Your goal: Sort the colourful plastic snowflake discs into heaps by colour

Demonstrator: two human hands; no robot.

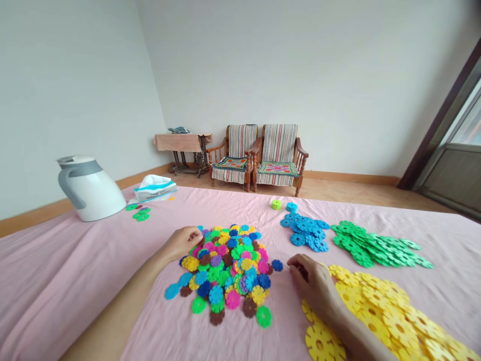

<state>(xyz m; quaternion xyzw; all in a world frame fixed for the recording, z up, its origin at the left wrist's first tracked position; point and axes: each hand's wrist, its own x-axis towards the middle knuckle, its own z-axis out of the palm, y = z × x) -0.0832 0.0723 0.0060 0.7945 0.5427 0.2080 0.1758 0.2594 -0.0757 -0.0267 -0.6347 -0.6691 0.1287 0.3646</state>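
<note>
A mixed heap of small, notched plastic snowflake discs (229,265) in many colours lies before me. My left hand (185,241) rests at the heap's upper left edge with its fingers curled in. Whether a disc is inside them I cannot see. To the right of the heap, my right hand (311,281) is held with fingers bent toward the thumb, its fingertips hidden in part. A dark blue disc (277,265) lies just left of it. Larger yellow discs (379,306) spread in a pile beside and beneath my right forearm.
Blue discs (306,231) and green discs (376,244) form separate piles beyond my right hand. A lime green stack (276,204) stands farther back. At the left are a white jug (93,193), a tissue box (156,189) and several loose discs (142,214) on the pink cloth (101,271).
</note>
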